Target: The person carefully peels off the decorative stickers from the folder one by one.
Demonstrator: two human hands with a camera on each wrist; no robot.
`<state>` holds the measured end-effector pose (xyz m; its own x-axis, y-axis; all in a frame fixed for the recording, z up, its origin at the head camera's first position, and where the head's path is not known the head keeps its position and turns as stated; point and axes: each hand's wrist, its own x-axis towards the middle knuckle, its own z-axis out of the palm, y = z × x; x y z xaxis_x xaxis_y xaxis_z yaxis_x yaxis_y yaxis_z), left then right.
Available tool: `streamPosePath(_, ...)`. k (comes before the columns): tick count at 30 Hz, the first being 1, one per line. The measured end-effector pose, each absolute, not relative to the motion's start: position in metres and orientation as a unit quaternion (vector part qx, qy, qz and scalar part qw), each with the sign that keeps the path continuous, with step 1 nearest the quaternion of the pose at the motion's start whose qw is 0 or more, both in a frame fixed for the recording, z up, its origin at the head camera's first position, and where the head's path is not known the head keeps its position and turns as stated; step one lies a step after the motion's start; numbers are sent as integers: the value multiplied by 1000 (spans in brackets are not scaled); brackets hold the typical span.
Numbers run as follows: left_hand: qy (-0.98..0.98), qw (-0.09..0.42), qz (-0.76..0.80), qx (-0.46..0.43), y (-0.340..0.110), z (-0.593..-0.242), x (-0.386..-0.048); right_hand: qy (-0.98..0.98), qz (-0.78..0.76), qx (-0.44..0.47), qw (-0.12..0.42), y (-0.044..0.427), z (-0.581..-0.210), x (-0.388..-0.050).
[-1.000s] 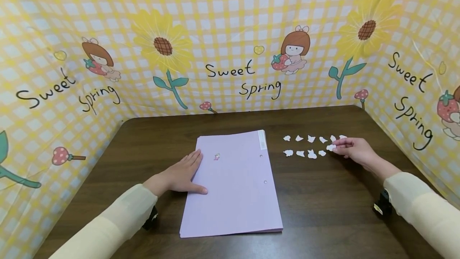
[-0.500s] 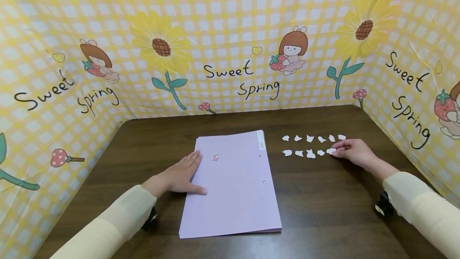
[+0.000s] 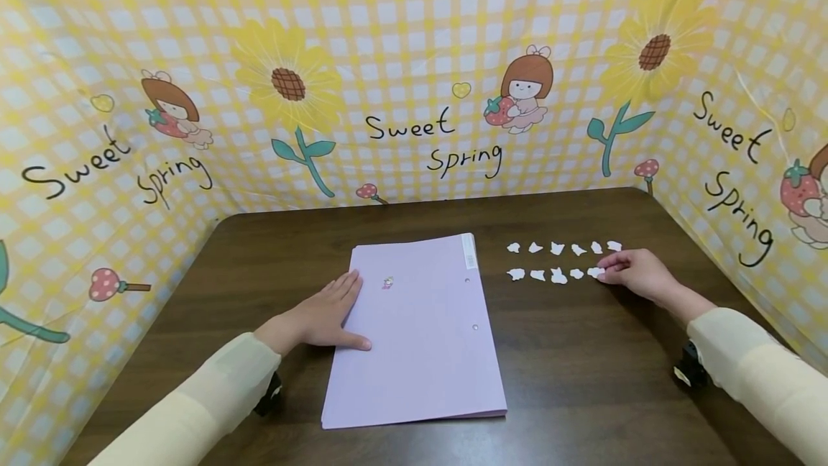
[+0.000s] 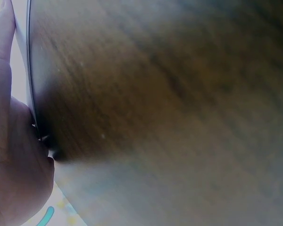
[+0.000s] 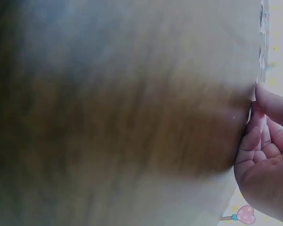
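Observation:
A lilac folder lies flat in the middle of the table, with a small cartoon sticker near its upper left. My left hand rests on the folder's left edge, fingers spread and straight, thumb on the cover. To the folder's right, small irregular white paper pieces lie in two rows. At the right end of the nearer row, my right hand pinches a white paper piece between thumb and fingers, down at the tabletop. In the right wrist view the thumb meets the bent fingers; the piece is mostly hidden there.
The far row ends in a white piece just beyond my right fingertips. A brown wooden table carries everything. Yellow checked cloth with printed figures stands around its back and sides. Each wrist wears a black device.
My right hand has lowered a white piece slightly toward me, into the end of the nearer row, and has stayed there since. The left hand has not moved on the folder.

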<state>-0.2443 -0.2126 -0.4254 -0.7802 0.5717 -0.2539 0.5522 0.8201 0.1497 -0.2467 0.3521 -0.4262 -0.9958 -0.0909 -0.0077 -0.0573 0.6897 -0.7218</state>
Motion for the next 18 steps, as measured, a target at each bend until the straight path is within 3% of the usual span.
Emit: streamPosePath(18,943,145,34,297,-212,-424,-244,918,-393,-35,30,353,-429,-248)
